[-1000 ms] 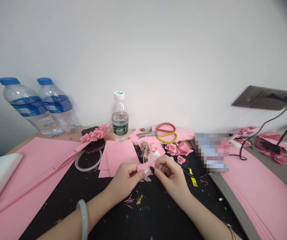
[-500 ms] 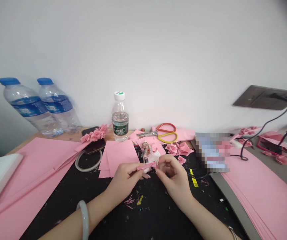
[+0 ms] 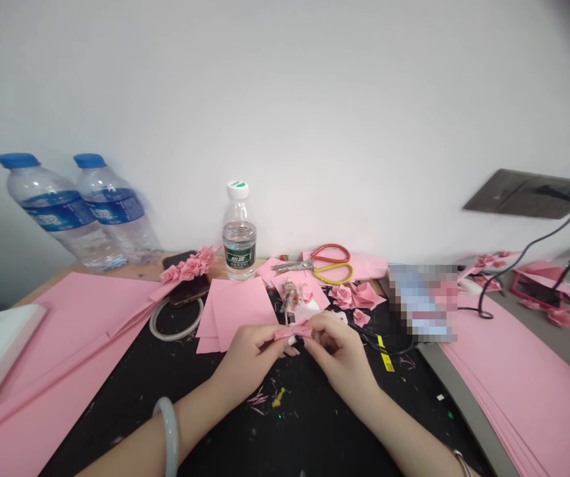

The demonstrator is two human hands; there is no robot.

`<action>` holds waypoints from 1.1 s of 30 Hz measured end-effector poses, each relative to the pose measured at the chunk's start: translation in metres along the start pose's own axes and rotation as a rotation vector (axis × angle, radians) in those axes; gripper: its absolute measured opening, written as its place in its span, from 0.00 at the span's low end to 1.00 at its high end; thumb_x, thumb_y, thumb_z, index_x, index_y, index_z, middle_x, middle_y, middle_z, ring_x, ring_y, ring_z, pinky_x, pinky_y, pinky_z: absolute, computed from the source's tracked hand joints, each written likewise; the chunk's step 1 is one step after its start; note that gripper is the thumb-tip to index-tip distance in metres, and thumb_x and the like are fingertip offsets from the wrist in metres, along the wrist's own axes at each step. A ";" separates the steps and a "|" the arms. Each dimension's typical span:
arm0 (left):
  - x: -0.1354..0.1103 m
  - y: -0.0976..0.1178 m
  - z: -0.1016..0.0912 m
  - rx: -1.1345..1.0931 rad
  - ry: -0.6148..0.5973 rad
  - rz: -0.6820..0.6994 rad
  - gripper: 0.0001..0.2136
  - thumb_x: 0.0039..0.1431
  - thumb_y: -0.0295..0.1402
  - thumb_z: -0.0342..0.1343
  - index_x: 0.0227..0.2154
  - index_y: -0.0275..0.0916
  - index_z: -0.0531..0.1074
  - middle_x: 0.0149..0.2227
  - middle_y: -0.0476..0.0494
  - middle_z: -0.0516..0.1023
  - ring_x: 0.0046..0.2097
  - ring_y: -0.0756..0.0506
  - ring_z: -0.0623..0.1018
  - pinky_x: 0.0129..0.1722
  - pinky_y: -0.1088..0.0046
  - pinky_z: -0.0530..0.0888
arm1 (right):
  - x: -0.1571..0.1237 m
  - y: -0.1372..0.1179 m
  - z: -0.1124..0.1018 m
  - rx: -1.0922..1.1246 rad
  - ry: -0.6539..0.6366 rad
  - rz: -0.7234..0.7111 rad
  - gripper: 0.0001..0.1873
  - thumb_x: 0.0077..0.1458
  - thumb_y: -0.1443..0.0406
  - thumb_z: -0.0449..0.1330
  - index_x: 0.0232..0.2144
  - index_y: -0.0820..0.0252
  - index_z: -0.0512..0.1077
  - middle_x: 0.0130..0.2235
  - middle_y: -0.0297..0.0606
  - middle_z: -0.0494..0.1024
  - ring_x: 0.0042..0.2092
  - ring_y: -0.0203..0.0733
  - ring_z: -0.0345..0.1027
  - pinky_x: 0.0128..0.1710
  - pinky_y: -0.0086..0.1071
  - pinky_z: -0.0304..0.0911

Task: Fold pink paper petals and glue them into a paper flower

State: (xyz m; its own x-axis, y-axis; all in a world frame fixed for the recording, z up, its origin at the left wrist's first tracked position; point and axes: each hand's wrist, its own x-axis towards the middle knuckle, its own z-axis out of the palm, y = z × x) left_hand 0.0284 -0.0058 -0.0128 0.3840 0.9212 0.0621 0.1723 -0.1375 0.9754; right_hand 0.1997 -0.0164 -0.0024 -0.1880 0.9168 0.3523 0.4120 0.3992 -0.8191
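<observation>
Between my two hands is a small piece of folded pink paper [image 3: 292,330], held level above the black table surface. My left hand [image 3: 251,351] pinches its left end between thumb and fingers. At the other end, my right hand [image 3: 337,348] grips it with thumb and forefinger, the other fingers curled beneath. Just behind the paper lie a small clutter of mixed bits [image 3: 292,295] and pink sheets. Loose folded paper roses [image 3: 357,296] rest beyond my right hand. A stack of pink paper squares [image 3: 242,308] lies behind my left hand.
Red-and-yellow-handled scissors [image 3: 332,264] lie near the wall. A small water bottle [image 3: 239,238] stands behind the squares; two larger bottles [image 3: 56,212] are at far left. A tape ring [image 3: 153,324] is left of the squares. Large pink sheets [image 3: 523,377] lie at right, beside cables [image 3: 518,265].
The folded paper has turned so more of its broad face shows. My right hand has shifted slightly left, its fingers closer to my left hand.
</observation>
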 end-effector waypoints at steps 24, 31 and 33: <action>-0.003 0.007 -0.003 -0.174 -0.057 0.052 0.20 0.63 0.40 0.40 0.24 0.34 0.70 0.24 0.47 0.73 0.29 0.48 0.71 0.32 0.75 0.68 | -0.001 -0.001 0.006 0.541 -0.185 0.269 0.13 0.52 0.54 0.58 0.29 0.57 0.65 0.23 0.29 0.64 0.21 0.33 0.60 0.19 0.28 0.63; -0.004 0.005 -0.002 -0.216 -0.052 0.045 0.21 0.64 0.40 0.40 0.27 0.33 0.73 0.23 0.46 0.76 0.28 0.48 0.74 0.32 0.75 0.70 | 0.000 0.001 0.006 0.577 -0.177 0.240 0.11 0.53 0.56 0.58 0.28 0.57 0.65 0.23 0.30 0.65 0.22 0.34 0.62 0.19 0.29 0.64; -0.004 0.006 -0.002 -0.200 -0.056 0.053 0.21 0.64 0.40 0.39 0.27 0.33 0.73 0.23 0.45 0.77 0.28 0.48 0.74 0.31 0.75 0.70 | 0.001 0.001 0.006 0.575 -0.178 0.237 0.10 0.53 0.57 0.58 0.28 0.57 0.65 0.23 0.30 0.65 0.22 0.35 0.62 0.20 0.29 0.64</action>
State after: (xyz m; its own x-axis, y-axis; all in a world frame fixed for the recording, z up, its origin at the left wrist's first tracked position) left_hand 0.0263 -0.0094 -0.0072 0.4385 0.8922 0.1078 -0.0309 -0.1050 0.9940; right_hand 0.1946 -0.0155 -0.0056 -0.3161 0.9443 0.0917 -0.0735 0.0720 -0.9947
